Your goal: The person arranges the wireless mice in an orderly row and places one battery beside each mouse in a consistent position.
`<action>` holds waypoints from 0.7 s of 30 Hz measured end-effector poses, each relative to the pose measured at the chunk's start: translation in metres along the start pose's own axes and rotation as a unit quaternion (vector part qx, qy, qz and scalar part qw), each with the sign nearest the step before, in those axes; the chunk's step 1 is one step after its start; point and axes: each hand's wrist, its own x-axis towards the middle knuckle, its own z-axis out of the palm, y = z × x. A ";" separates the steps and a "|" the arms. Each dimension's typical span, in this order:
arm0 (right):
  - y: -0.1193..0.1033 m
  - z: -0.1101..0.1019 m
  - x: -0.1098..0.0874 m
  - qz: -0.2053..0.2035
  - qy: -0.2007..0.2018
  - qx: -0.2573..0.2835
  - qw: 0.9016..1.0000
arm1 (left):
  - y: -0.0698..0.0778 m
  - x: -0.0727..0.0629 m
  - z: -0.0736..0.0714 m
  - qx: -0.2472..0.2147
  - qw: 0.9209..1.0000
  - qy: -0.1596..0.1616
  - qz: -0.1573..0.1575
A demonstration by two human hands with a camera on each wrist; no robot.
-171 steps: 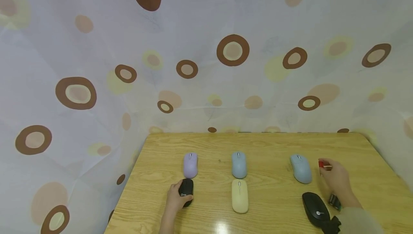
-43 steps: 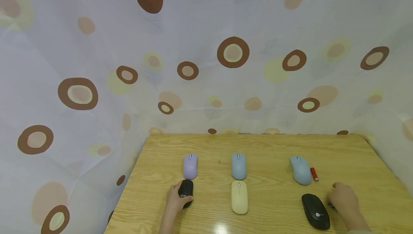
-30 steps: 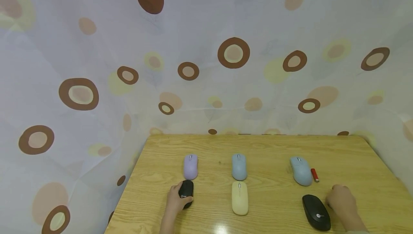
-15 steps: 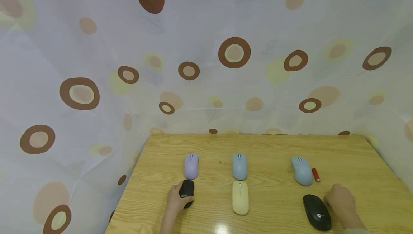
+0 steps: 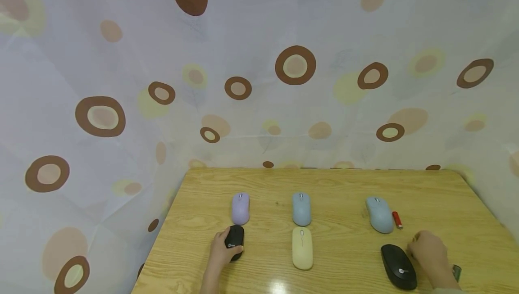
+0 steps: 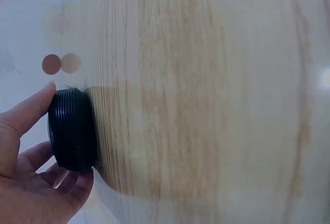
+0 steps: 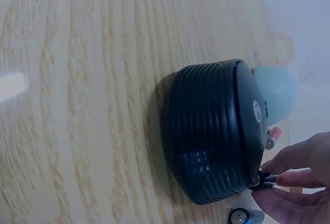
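In the head view, my left hand (image 5: 220, 252) grips a small black computer mouse (image 5: 235, 240) by its sides, thumb on the near side; the left wrist view shows its ribbed flank (image 6: 72, 131). My right hand (image 5: 430, 255) is beside the larger black mouse (image 5: 398, 267) on the right. In the right wrist view its thumb and fingers pinch a small black battery (image 7: 264, 180), close against the mouse's edge. A red battery (image 5: 397, 220) lies along the right side of a light blue mouse (image 5: 380, 215). Another dark battery (image 5: 457, 273) lies beyond my right wrist.
A purple mouse (image 5: 241, 209) stands just behind the small black one. In the middle, a second light blue mouse (image 5: 302, 210) sits behind a pale yellow mouse (image 5: 302, 249). The wooden table (image 5: 340, 181) ends at a spotted curtain (image 5: 259, 105).
My right hand has left the red battery beside the light blue mouse, drawn back toward me and taken a black battery. Lately it edged closer to the large black mouse. The left hand stays put.
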 end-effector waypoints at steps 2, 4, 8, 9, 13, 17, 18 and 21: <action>-0.002 -0.002 0.000 -0.004 0.012 0.006 1.000 | -0.001 0.000 0.000 -0.002 1.000 -0.001 0.002; -0.004 -0.004 0.000 -0.011 0.030 0.015 0.999 | -0.002 0.000 0.000 -0.002 1.000 -0.001 0.002; -0.011 -0.006 0.003 -0.028 0.064 0.027 0.997 | -0.001 0.000 0.000 0.002 1.000 0.001 -0.005; -0.014 -0.006 0.004 -0.033 0.071 0.033 0.996 | -0.001 0.000 0.000 0.002 1.000 0.001 -0.009; -0.033 -0.003 0.005 -0.049 0.105 0.063 0.991 | -0.001 0.000 0.000 0.005 1.000 0.005 -0.012; -0.060 0.004 0.004 -0.072 0.143 0.097 0.982 | -0.001 0.000 0.001 0.004 1.000 0.009 -0.009; -0.067 0.006 0.004 -0.081 0.149 0.107 0.980 | 0.000 0.000 0.001 0.003 1.000 0.009 -0.009; -0.085 0.013 0.006 -0.118 0.160 0.134 0.971 | 0.000 0.000 0.001 0.002 1.000 0.010 -0.006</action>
